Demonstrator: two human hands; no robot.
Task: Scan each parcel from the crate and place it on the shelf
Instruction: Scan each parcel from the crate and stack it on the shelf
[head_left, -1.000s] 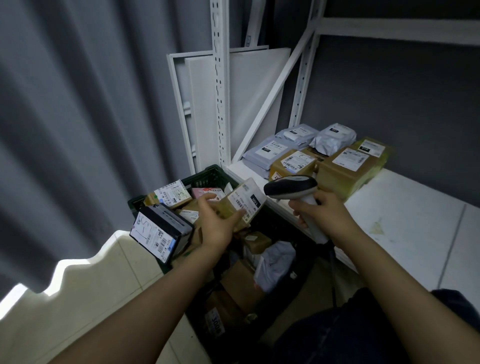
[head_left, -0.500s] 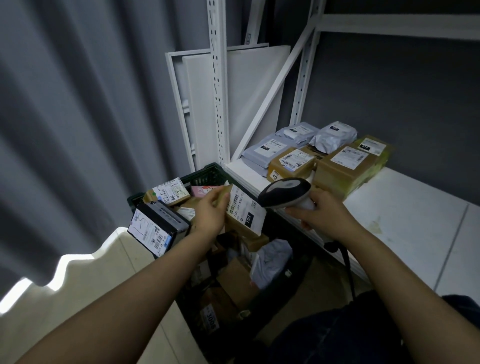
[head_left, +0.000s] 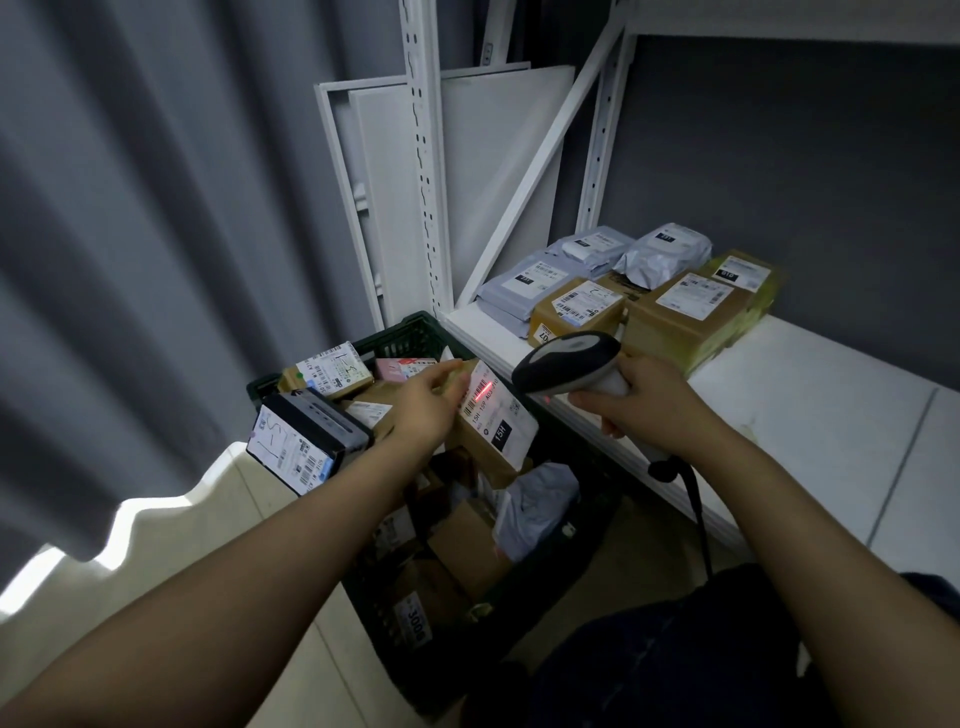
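Observation:
My left hand (head_left: 428, 410) grips a brown cardboard parcel (head_left: 496, 434) above the dark green crate (head_left: 405, 335), its white label tilted up toward me. A red scan line glows across the label's barcode. My right hand (head_left: 647, 405) holds a grey and black barcode scanner (head_left: 569, 361) just right of the parcel, its head pointed at the label. The crate holds several more parcels, among them a black box (head_left: 306, 441) on its left rim. On the white shelf (head_left: 810, 415), several brown boxes and grey mailer bags (head_left: 530, 286) lie at the back left.
White shelf uprights and a diagonal brace (head_left: 540, 171) rise behind the crate, with a white panel (head_left: 395, 208) leaning there. A grey curtain (head_left: 130, 234) hangs on the left. The scanner's black cable (head_left: 698, 514) drops by my right wrist. Pale floor tiles lie at lower left.
My left hand lifted the parcel out of the crate and turned its label up. The scanner swung left toward it, and the red scan line now shows on the barcode.

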